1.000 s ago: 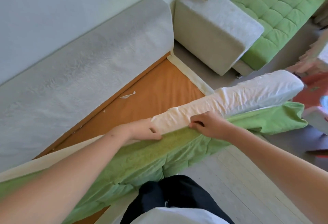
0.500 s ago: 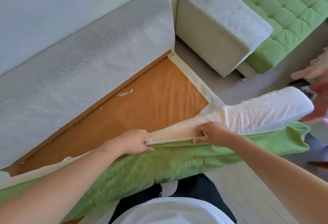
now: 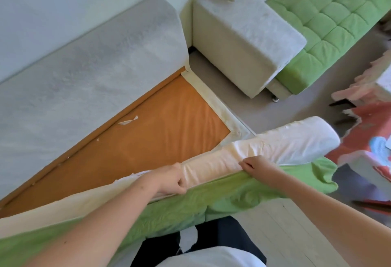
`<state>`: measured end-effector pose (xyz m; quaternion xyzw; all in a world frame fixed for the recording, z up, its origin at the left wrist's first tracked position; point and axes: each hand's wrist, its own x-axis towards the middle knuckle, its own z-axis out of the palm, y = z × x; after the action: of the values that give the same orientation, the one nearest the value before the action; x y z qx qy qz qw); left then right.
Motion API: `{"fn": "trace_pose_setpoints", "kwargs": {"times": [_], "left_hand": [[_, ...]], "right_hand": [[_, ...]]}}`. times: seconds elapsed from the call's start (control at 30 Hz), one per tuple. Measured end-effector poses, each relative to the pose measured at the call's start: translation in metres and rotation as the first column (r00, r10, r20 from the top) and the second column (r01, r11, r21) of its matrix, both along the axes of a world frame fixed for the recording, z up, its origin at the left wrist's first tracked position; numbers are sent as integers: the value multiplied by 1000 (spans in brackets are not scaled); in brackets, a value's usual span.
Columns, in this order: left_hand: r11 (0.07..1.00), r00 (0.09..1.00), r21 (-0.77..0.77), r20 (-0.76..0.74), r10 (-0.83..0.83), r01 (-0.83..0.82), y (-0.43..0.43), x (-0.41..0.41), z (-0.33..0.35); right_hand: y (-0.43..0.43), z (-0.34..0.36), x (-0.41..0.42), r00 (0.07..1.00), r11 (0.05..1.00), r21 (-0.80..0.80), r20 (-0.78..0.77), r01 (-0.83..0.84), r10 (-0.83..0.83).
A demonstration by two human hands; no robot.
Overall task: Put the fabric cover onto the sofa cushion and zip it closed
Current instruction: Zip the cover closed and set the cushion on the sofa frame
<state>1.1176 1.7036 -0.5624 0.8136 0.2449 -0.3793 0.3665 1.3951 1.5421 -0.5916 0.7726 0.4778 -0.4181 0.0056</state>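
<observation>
head view is showing the left hand (image 3: 172,180) curling closed, pinching the cover (image 3: 222,200) edge where it is meeting the cushion (image 3: 275,146). the right hand (image 3: 257,166) is gripping the same green edge further along, fingers closed and pressing against the pale cushion side. between the two hands a stretch of bare cushion is showing above the cover rim. the cushion is lying long across the front of the sofa base (image 3: 148,139), its far end sticking out past the base corner, over the floor (image 3: 285,233), bare and white. the cover is bunching below that end in loose folds. toward the near left the green fabric is running along the cushion, though its top is looking still exposed there too. judging from this, the cover is only partly on: one long side is needing pulling up, the far end is uncovered, and zipping is not yet started. no zip is visible.
</observation>
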Motion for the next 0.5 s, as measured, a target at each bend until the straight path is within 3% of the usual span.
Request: {"fn": "trace_pose_setpoints", "kwargs": {"times": [0.07, 0.2, 0.37, 0.5], "left_hand": [[998, 998, -18, -4, 56, -56, 5, -14, 2], [974, 967, -2, -118, 225, -227, 15, -71, 27], [885, 885, 27, 54, 463, -464, 33, -152, 81], [802, 792, -39, 140, 594, -596, 44, -200, 131]], "right_hand": [[24, 21, -8, 1000, 995, 96, -21, 14, -12], [66, 81, -57, 992, 950, 284, 32, -128, 124], [108, 164, -127, 977, 845, 493, 52, -207, 208], [142, 209, -174, 914, 642, 659, 201, -392, 352]]}}
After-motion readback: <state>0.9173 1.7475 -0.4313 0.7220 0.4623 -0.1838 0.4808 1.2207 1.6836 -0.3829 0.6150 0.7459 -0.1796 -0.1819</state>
